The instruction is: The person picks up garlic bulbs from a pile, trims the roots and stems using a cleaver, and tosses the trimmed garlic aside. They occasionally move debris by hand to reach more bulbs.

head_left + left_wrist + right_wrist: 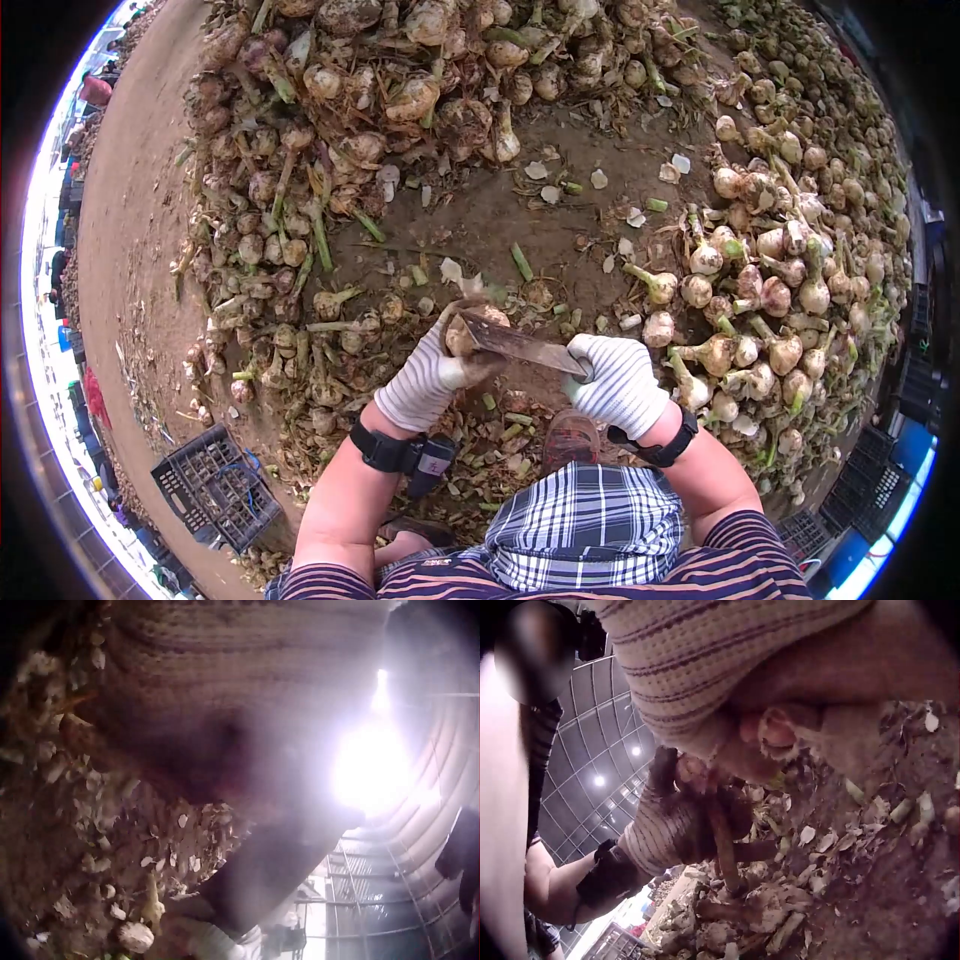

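In the head view my left hand [420, 382], in a white striped glove, grips a garlic bulb [461, 338] with pale, soiled skin. My right hand [622, 382], gloved alike, holds a knife [528, 350] by its handle. The broad, dark-stained blade points left and overlaps the bulb in this view. In the right wrist view the left hand [664, 832] shows beyond the right glove [697, 667], with a brownish stalk [724, 844] below its fingers. Glare and blur hide the left hand's grip in the left wrist view.
Large heaps of stalked garlic bulbs [410, 100] lie ahead and to the left, with more bulbs [765, 350] at right. Cut stalks [521, 262] and peeled skins litter the dirt ground. A black plastic crate [215, 485] stands at lower left. A shoe [571, 440] shows below the hands.
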### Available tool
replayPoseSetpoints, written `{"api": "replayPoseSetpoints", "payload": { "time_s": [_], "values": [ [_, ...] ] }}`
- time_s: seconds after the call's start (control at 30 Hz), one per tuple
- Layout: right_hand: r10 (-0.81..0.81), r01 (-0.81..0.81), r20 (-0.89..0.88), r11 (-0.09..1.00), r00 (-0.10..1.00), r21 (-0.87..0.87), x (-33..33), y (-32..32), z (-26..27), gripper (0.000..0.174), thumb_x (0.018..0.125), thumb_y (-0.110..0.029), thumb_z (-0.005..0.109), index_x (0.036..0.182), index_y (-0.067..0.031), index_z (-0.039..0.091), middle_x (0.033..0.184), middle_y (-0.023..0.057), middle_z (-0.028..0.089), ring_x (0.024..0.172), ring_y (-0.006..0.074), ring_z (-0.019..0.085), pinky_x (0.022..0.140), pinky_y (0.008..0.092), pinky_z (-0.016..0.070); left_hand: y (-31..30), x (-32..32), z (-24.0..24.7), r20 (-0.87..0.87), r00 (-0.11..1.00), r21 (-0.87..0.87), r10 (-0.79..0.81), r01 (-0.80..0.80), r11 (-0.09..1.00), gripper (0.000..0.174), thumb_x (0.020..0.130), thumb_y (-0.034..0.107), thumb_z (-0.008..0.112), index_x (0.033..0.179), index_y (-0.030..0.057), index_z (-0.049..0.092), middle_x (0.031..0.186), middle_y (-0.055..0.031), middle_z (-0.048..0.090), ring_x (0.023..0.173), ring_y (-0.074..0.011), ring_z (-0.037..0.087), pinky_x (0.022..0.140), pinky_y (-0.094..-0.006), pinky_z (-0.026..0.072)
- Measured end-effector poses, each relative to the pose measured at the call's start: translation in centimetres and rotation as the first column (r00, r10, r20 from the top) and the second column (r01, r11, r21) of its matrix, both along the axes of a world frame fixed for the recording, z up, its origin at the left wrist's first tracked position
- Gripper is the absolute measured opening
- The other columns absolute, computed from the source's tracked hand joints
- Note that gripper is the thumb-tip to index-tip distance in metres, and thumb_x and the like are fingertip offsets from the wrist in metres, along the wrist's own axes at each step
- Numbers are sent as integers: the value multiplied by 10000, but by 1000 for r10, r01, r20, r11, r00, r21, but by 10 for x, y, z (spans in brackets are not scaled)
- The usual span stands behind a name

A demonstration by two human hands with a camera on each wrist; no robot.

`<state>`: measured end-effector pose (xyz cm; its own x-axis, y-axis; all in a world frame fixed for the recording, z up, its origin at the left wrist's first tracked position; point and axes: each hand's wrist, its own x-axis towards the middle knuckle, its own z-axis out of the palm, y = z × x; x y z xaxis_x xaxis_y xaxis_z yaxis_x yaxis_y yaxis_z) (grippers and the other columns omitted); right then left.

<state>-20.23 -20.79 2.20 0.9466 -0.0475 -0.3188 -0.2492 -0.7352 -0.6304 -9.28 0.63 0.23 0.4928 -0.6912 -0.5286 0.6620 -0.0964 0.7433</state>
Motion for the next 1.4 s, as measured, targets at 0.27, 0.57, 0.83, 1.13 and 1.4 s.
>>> {"api": "replayPoseSetpoints", "payload": {
  "time_s": [0.27,0.57,0.83,1.13,1.4],
  "values": [
    [193,-195,-30,971,981,-138,10,10,20,116,693,-178,613,754,-83,583,673,144,600,646,332,617,559,420,484,-8,-15,-10,56,982,-6,183,-183,983,462,854,158,635,1253,61,422,1028,-90,628,859,-166,623,765,-312,536],
    [146,-139,86,987,986,-83,8,21,-6,179,660,-208,651,766,-84,578,696,138,598,660,334,615,576,419,488,-14,-33,-11,815,537,354,-217,-165,921,620,639,287,818,1081,34,463,814,-48,652,721,-186,643,654,-302,525],
    [-218,164,-123,924,968,-346,-28,-25,-56,89,722,-166,602,777,-101,626,688,148,632,670,338,624,614,422,509,-11,-15,51,966,258,73,-20,-198,978,761,604,153,818,1236,35,411,1005,-144,605,891,-225,633,793,-325,520],
    [-270,353,-254,854,929,383,-16,-5,-42,95,701,-109,569,751,-71,640,622,116,585,562,226,558,563,301,453,36,14,-20,215,912,-134,348,-326,936,818,708,229,802,1371,58,354,1155,-100,550,976,-193,581,846,-299,493],
    [-62,89,-200,988,978,128,6,1,-18,182,709,-194,565,825,-78,643,686,185,607,651,371,595,609,390,491,6,3,22,-311,950,-89,36,-67,994,712,703,111,726,1329,18,399,1061,-83,560,820,-153,574,740,-291,486]
  ]
}}
